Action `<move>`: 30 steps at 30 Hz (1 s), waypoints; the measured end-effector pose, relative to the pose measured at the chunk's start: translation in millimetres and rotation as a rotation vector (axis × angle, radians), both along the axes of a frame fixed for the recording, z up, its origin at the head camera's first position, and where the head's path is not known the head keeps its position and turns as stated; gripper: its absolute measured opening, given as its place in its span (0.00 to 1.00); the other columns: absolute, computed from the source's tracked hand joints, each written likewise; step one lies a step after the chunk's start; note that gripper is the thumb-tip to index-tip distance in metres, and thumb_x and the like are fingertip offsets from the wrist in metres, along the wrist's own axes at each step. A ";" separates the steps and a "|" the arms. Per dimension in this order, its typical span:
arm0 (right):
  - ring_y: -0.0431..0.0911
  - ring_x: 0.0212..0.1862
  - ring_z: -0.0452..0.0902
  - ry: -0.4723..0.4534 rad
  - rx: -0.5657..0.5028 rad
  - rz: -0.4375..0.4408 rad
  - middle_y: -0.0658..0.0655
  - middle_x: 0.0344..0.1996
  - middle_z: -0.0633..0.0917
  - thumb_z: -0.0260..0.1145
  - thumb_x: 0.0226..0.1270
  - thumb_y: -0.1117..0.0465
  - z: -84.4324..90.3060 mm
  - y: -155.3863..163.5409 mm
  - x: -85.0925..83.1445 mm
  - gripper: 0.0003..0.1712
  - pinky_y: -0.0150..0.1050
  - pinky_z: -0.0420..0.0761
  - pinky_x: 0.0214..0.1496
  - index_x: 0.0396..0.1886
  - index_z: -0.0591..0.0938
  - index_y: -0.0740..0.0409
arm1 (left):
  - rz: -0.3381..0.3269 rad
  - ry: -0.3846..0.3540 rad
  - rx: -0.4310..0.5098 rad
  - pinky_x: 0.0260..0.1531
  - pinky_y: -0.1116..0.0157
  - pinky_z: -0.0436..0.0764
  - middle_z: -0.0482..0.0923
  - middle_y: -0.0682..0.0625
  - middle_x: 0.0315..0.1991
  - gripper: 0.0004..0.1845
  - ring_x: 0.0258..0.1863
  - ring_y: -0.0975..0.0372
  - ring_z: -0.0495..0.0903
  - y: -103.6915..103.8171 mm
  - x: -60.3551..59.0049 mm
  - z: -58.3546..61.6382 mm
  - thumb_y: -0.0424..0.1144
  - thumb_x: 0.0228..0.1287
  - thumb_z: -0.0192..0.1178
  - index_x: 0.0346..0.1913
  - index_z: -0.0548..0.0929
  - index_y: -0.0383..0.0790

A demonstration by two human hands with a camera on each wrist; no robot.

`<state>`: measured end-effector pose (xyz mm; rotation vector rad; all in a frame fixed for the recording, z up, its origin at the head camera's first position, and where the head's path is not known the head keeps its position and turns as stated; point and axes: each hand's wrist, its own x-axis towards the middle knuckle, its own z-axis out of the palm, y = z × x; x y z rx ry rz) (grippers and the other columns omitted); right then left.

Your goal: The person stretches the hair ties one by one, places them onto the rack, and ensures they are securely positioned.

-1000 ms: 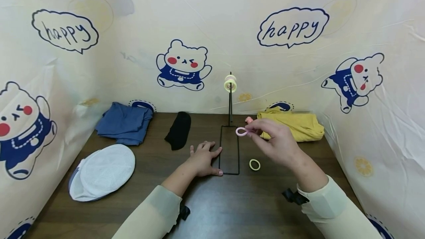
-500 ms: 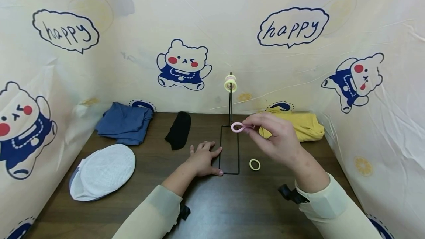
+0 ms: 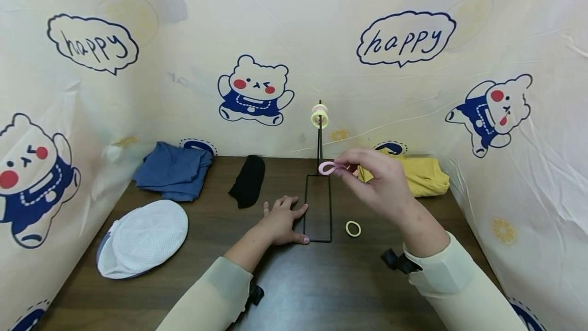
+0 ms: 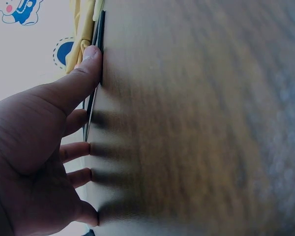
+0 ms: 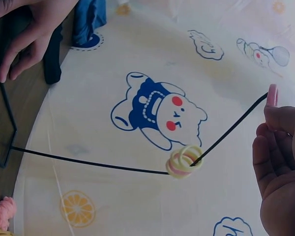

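Note:
My right hand pinches a pink hair tie between thumb and fingertips, above the table. In the right wrist view, the free tip of the black wire stand meets the pink hair tie in line of sight. Several pale yellow and pink hair ties hang farther back on the stand's arm. My left hand is spread beside the stand's rectangular base, its thumb and index finger touching the wire and its fingertips on the table. A yellow hair tie lies right of the base.
Left of the stand are a black sock, a folded blue cloth and a white cap. A folded yellow cloth lies at the back right, with a small pink bunched item near it. A patterned sheet encloses the table.
My right hand, pinching the pink hair tie, has moved slightly left and upward toward the stand. The left hand stays in place at the base.

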<state>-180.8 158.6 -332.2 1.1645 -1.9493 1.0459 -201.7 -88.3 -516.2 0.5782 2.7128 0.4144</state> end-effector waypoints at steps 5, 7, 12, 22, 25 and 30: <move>0.40 0.36 0.83 -0.012 0.016 -0.006 0.52 0.39 0.90 0.77 0.58 0.74 -2.6 0.8 -6.4 0.12 0.32 0.82 0.39 0.41 0.89 0.60 | -0.002 0.000 0.001 0.70 0.26 0.42 0.50 0.47 0.83 0.53 0.82 0.43 0.43 0.5 -0.1 0.5 0.70 0.56 0.71 0.82 0.61 0.60; 0.40 0.36 0.83 -0.011 0.022 -0.001 0.52 0.39 0.90 0.77 0.58 0.74 -2.5 0.2 -7.2 0.12 0.32 0.82 0.38 0.41 0.89 0.60 | -0.003 -0.003 0.005 0.69 0.26 0.42 0.50 0.47 0.83 0.53 0.82 0.43 0.43 0.6 -0.1 1.0 0.69 0.56 0.71 0.82 0.61 0.60; 0.41 0.36 0.83 -0.023 0.021 -0.008 0.52 0.39 0.90 0.77 0.58 0.75 -1.1 -1.6 -6.5 0.14 0.33 0.81 0.38 0.42 0.89 0.59 | -0.001 -0.004 0.012 0.69 0.26 0.42 0.50 0.46 0.83 0.52 0.81 0.42 0.44 0.2 0.8 2.7 0.69 0.56 0.71 0.81 0.62 0.59; 0.43 0.39 0.85 0.001 0.027 0.013 0.53 0.40 0.90 0.77 0.58 0.75 -0.6 -5.7 -10.2 0.14 0.35 0.84 0.41 0.42 0.89 0.60 | 0.005 0.001 0.019 0.69 0.26 0.43 0.51 0.46 0.83 0.52 0.81 0.42 0.44 0.2 1.5 3.2 0.69 0.56 0.72 0.81 0.63 0.59; 0.43 0.39 0.85 0.034 0.037 0.014 0.53 0.41 0.90 0.78 0.58 0.74 -0.9 -7.6 -12.0 0.13 0.38 0.85 0.40 0.42 0.89 0.61 | 0.004 0.003 0.013 0.69 0.26 0.43 0.51 0.46 0.82 0.52 0.81 0.42 0.44 0.3 1.4 3.0 0.69 0.56 0.71 0.81 0.62 0.59; 0.42 0.38 0.84 0.025 0.045 -0.019 0.52 0.40 0.90 0.78 0.58 0.73 -3.6 -8.1 -16.4 0.12 0.35 0.84 0.39 0.41 0.89 0.61 | -0.002 0.005 0.006 0.69 0.26 0.43 0.51 0.47 0.83 0.52 0.81 0.43 0.44 -0.5 1.1 1.8 0.70 0.56 0.71 0.82 0.62 0.60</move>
